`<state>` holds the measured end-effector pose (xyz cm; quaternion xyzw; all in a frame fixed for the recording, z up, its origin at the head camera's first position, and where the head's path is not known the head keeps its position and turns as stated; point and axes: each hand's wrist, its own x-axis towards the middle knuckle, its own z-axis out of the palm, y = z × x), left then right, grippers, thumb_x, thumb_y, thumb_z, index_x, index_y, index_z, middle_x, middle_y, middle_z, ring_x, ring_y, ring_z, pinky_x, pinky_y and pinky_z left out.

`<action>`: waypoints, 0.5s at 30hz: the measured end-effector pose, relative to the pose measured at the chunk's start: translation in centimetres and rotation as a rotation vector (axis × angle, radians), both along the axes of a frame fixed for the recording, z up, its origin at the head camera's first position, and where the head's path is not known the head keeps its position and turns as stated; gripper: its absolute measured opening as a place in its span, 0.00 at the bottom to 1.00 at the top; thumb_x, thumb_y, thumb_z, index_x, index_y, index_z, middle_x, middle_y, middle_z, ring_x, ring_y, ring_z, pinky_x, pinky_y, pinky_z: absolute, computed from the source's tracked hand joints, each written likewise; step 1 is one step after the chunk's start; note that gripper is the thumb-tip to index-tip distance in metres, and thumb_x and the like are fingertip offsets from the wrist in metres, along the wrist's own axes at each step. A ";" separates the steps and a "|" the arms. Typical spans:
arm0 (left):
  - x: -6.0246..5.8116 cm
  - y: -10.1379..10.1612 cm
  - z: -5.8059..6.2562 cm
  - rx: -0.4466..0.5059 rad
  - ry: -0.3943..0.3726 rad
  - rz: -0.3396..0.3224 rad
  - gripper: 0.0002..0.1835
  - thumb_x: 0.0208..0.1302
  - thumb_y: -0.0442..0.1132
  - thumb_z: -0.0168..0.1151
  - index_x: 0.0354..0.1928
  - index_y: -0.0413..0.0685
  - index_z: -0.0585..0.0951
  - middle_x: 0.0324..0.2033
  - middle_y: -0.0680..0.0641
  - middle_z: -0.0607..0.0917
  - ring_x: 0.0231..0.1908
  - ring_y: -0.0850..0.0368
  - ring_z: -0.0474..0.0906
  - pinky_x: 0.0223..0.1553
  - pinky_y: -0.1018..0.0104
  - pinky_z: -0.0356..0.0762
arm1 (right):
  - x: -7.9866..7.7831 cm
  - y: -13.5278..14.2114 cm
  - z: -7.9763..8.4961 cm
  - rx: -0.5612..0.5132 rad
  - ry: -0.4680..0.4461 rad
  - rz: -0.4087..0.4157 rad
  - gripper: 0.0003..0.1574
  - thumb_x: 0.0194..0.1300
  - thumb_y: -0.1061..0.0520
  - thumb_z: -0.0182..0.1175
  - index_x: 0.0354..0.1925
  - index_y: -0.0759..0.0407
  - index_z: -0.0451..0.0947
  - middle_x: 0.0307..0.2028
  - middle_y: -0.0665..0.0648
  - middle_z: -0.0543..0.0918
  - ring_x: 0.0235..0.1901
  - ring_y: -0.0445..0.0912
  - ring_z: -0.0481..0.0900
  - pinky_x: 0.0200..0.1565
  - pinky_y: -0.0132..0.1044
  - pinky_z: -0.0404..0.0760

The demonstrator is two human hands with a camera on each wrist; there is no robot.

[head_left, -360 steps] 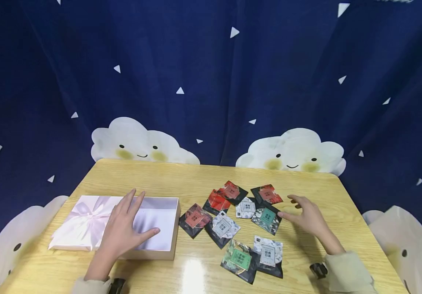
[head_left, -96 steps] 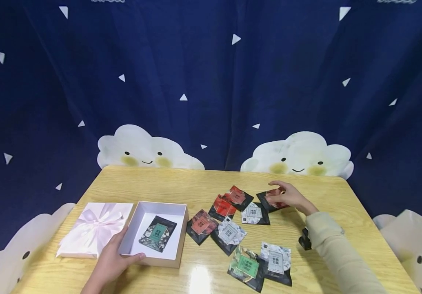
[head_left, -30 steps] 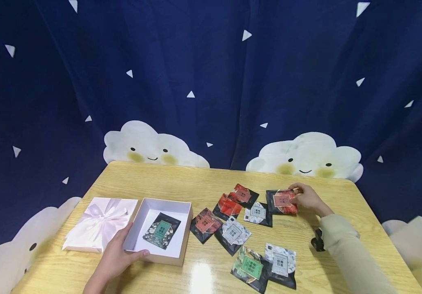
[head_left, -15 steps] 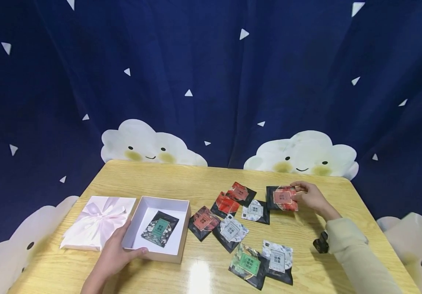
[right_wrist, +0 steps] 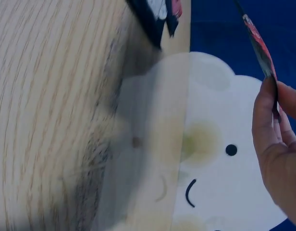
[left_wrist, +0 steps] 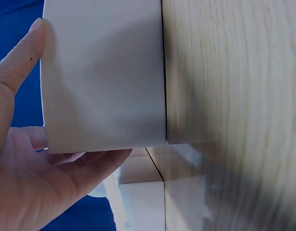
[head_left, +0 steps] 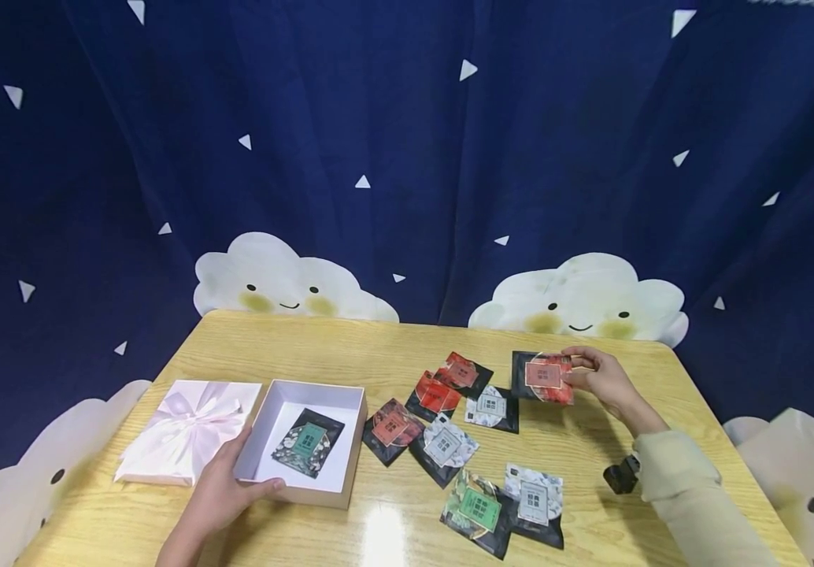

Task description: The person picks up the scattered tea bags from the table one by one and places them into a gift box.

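My left hand [head_left: 226, 484] holds the open white box [head_left: 352, 472] at its near left corner. In the left wrist view the thumb lies on the box's rim and the fingers reach along the adjoining side. Inside the box lies a black sachet with a dark green label [head_left: 308, 442]. At the right, my right hand [head_left: 601, 384] pinches a red-and-black sachet [head_left: 543, 378] by its right edge, raised above the table. The right wrist view shows that sachet edge-on between thumb and fingers.
Left of the box sits a white lid with a pale ribbon bow [head_left: 190, 429]. Several sachets lie on the wooden table [head_left: 294, 342], including a red one [head_left: 434, 394], a white-patterned one [head_left: 444, 447] and a light green one [head_left: 478, 510]. A patterned dark curtain hangs behind.
The sachet with the dark green label has gone from the table into the box. My right hand has taken up the red-and-black sachet and lifted it. My left hand has come to the box corner.
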<state>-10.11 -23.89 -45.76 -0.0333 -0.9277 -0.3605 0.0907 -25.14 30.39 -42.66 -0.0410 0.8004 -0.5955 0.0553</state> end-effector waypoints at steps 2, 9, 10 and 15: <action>0.0 0.0 0.0 -0.001 -0.002 0.002 0.53 0.36 0.46 0.76 0.59 0.19 0.59 0.53 0.21 0.67 0.53 0.28 0.65 0.51 0.39 0.64 | 0.3 -0.3 0.3 -0.017 0.002 0.001 0.34 0.54 0.74 0.56 0.59 0.78 0.56 0.38 0.58 0.74 0.31 0.39 0.77 0.33 0.33 0.81; 0.0 0.0 -0.1 -0.003 0.010 -0.001 0.53 0.36 0.45 0.77 0.59 0.19 0.59 0.53 0.21 0.67 0.53 0.28 0.65 0.51 0.39 0.64 | 1.1 -1.8 1.2 -0.049 0.031 0.018 0.34 0.56 0.74 0.55 0.59 0.77 0.56 0.39 0.57 0.73 0.33 0.40 0.77 0.34 0.32 0.80; 0.0 0.0 -0.1 -0.002 0.012 -0.002 0.53 0.36 0.45 0.77 0.59 0.19 0.59 0.53 0.21 0.67 0.52 0.28 0.65 0.51 0.39 0.64 | 1.2 -2.0 1.3 -0.050 0.032 0.022 0.34 0.56 0.74 0.55 0.60 0.77 0.55 0.39 0.58 0.72 0.32 0.39 0.77 0.33 0.32 0.80; 0.0 0.0 -0.2 0.000 0.010 -0.004 0.53 0.36 0.45 0.77 0.59 0.19 0.59 0.53 0.21 0.67 0.52 0.27 0.65 0.51 0.39 0.64 | 1.3 -2.9 1.7 -0.063 0.043 0.046 0.34 0.56 0.73 0.55 0.59 0.77 0.55 0.40 0.58 0.72 0.33 0.39 0.79 0.34 0.32 0.80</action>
